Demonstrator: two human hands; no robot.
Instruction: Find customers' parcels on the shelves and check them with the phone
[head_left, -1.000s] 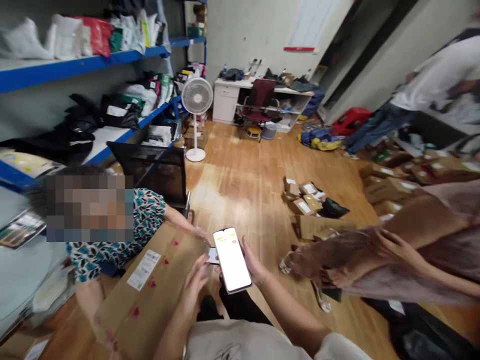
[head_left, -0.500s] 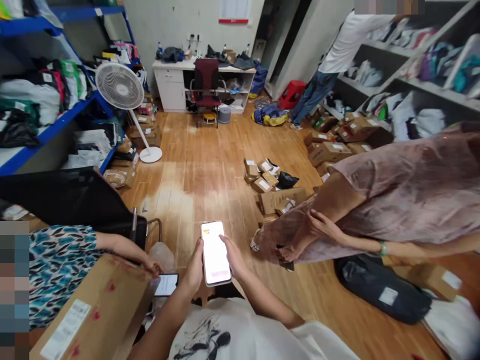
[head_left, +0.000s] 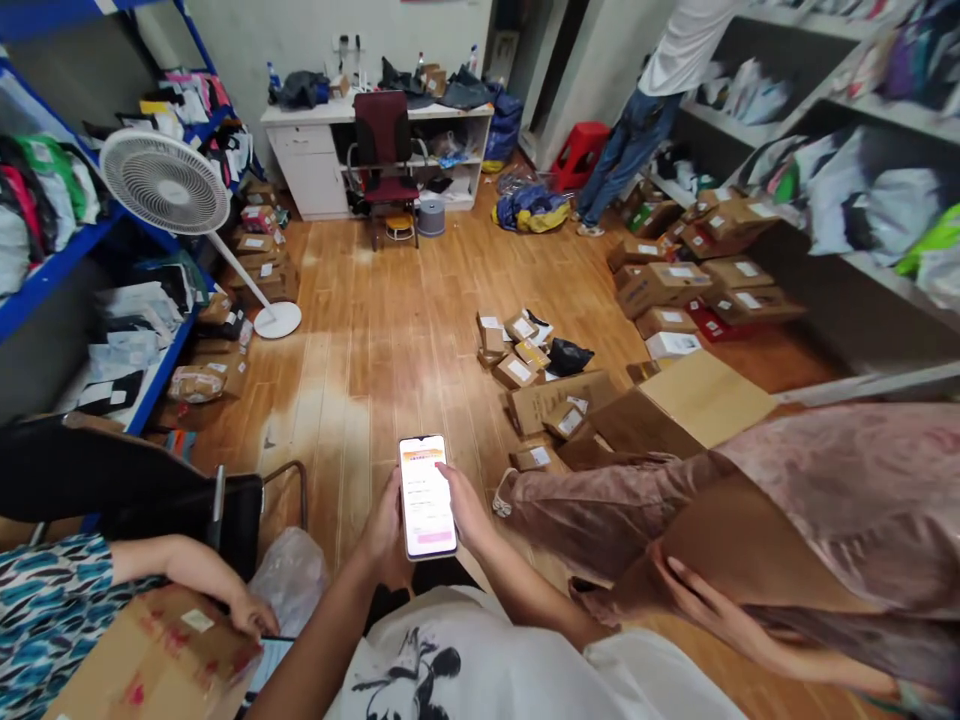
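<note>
A smartphone [head_left: 426, 497] with a lit screen is held upright in front of my chest by both hands. My left hand [head_left: 385, 528] wraps its left edge from behind. My right hand [head_left: 466, 510] grips the right edge, with its thumb resting on the screen. Below the phone shows my white printed shirt [head_left: 480, 665].
A seated person in a patterned top rests a hand [head_left: 244, 610] on a cardboard box [head_left: 154, 660] at lower left, beside a black chair [head_left: 150, 490]. A person in a pink dress [head_left: 810, 500] bends in from the right. Parcels [head_left: 525, 365] litter the wooden floor. A white fan [head_left: 166, 185] stands by blue shelves.
The view has swung right and down. My left hand has come onto the phone, so both hands now hold it. The person in pink has leaned lower.
</note>
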